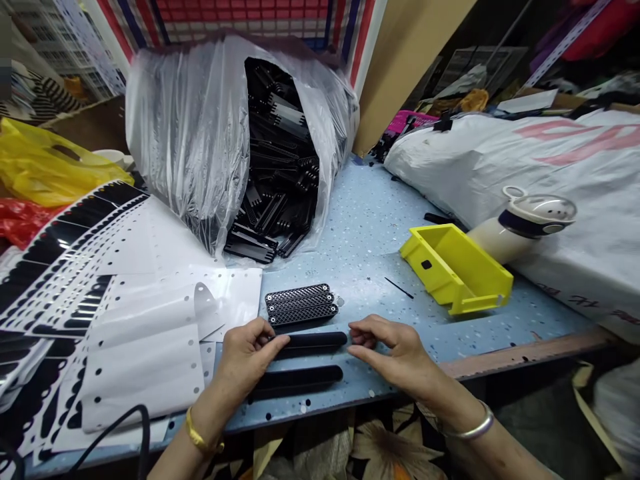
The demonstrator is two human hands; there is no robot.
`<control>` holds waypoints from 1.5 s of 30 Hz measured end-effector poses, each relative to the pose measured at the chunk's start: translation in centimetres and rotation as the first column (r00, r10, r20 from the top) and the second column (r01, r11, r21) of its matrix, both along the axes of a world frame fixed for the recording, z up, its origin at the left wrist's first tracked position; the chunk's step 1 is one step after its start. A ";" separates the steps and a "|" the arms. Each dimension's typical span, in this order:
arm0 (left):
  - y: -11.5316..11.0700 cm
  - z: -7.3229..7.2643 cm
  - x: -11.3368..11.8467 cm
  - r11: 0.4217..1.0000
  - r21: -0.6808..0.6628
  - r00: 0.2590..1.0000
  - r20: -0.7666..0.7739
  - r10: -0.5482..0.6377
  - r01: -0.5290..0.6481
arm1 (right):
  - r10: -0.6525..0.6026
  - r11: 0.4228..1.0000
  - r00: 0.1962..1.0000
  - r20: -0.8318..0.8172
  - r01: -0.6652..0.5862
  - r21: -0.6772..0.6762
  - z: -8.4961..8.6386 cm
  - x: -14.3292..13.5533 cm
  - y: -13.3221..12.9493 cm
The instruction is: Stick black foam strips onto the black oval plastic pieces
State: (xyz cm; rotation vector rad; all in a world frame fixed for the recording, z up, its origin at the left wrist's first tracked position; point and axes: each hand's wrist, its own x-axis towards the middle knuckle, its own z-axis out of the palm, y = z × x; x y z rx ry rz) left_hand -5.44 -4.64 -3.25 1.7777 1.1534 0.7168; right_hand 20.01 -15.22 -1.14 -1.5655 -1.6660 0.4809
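Note:
My left hand (254,347) is closed on the left end of a smooth black strip (317,342), thumb over its top edge. Just off the strip's rounded right end is my right hand (390,343), its fingers curled, thumb and forefinger apart and nothing visible between them. Nearer me a second black strip (305,380) lies flat, roughly parallel to the first. Behind the held strip sit a few black pieces with a crosshatched mesh face (303,305), side by side with screw-like dots at their ends.
A clear plastic bag (190,133) spills black toothed plastic parts (280,173) at the back. Sheets of black stickers on white backing (145,353) cover the left. At right stand a yellow bin (455,267), a cream bottle (520,223) and a big white sack (565,173).

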 end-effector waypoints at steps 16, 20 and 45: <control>-1.8 3.2 6.2 0.672 0.587 0.885 -0.199 -0.421 0.452 | -0.110 0.936 0.639 0.761 0.323 -0.136 -0.5 10.6 5.0; -1.6 2.6 6.2 0.633 0.590 0.865 -0.315 -0.392 0.502 | -0.085 0.969 0.762 0.642 0.212 -0.124 -0.2 8.2 2.3; -2.0 2.8 5.7 0.585 0.552 0.805 -0.405 -0.434 0.594 | 0.329 0.944 0.878 0.348 -0.299 -0.140 3.6 0.5 1.3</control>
